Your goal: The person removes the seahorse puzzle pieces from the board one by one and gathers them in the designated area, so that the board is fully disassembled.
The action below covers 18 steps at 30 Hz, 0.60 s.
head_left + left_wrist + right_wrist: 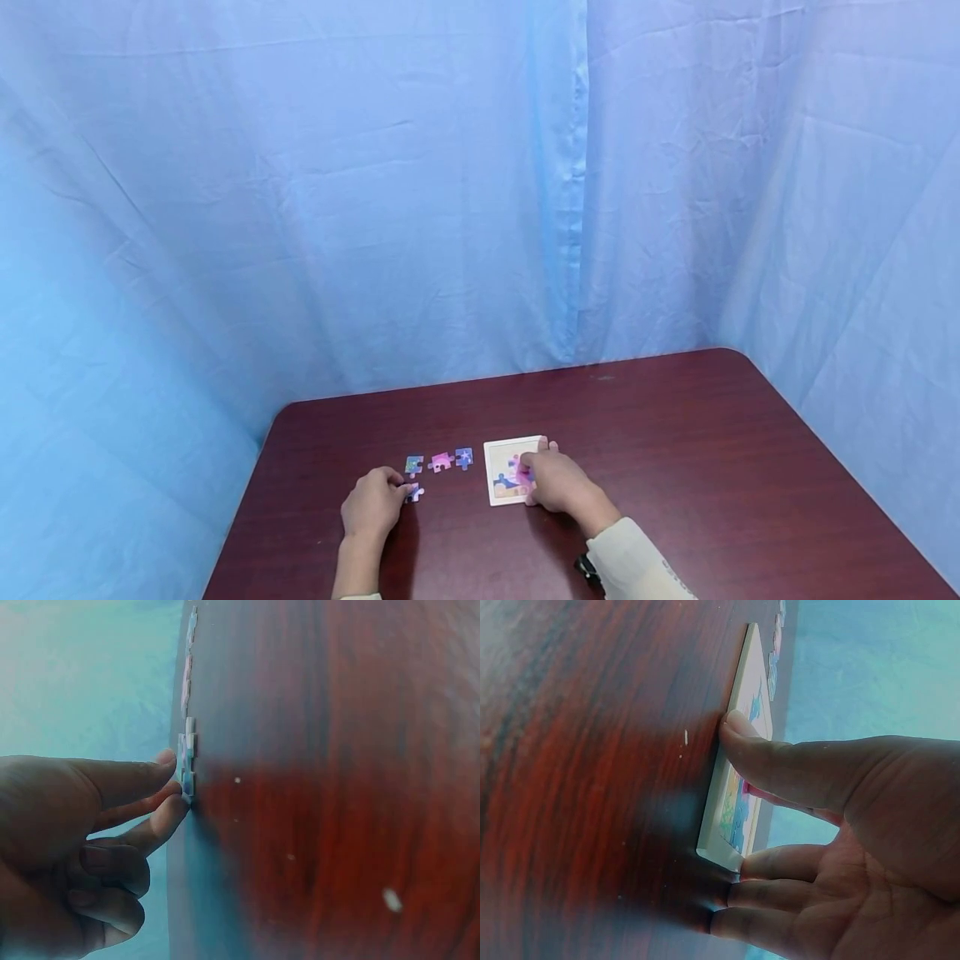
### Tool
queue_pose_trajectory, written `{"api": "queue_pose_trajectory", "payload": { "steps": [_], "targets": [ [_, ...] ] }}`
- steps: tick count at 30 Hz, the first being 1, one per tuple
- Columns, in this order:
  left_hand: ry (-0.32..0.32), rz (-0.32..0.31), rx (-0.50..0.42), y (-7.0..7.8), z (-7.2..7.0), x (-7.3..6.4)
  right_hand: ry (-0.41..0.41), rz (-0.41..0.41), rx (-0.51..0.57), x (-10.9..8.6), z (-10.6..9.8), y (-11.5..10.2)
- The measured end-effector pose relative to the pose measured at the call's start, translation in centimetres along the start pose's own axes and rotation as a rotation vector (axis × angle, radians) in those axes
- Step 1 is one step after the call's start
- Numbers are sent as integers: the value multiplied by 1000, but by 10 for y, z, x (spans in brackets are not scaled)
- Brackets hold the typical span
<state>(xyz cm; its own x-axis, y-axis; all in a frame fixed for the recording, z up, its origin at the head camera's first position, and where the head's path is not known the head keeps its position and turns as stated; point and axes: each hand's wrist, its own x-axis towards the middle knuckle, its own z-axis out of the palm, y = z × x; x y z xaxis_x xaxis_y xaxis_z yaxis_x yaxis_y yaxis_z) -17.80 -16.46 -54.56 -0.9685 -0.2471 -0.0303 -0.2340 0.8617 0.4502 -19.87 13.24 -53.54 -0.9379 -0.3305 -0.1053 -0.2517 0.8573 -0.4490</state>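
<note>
At the left, my left hand [371, 502] pinches a purple-blue jigsaw piece [416, 493] low at the table; the wrist view sees the thumb and fingertips around it edge-on. A white-rimmed puzzle tray [487, 475] lies flat to the right, with several coloured pieces [505, 481] along its lower part. My right hand [558, 481] holds this tray by its right part. In the right wrist view the thumb [780, 769] presses the near rim, and other fingers are by the far corner. The index fingertip, mostly hidden, reaches over the pieces.
Three loose jigsaw pieces lie in a row beyond the left hand: a green-blue one [414, 465], a pink one [441, 462] and a blue one [464, 457]. The dark red wooden table [675, 433] is backed by blue curtains [420, 208].
</note>
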Motion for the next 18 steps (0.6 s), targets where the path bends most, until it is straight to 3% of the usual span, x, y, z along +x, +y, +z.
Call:
{"api": "queue_pose_trajectory", "payload": {
  "steps": [10,18],
  "targets": [
    [64,19,-11,-2,6,1,1,6,-4,-1,-1,0],
    [96,41,-5,10,5,-3,21,-2,5,-1,0,2]
  ]
}}
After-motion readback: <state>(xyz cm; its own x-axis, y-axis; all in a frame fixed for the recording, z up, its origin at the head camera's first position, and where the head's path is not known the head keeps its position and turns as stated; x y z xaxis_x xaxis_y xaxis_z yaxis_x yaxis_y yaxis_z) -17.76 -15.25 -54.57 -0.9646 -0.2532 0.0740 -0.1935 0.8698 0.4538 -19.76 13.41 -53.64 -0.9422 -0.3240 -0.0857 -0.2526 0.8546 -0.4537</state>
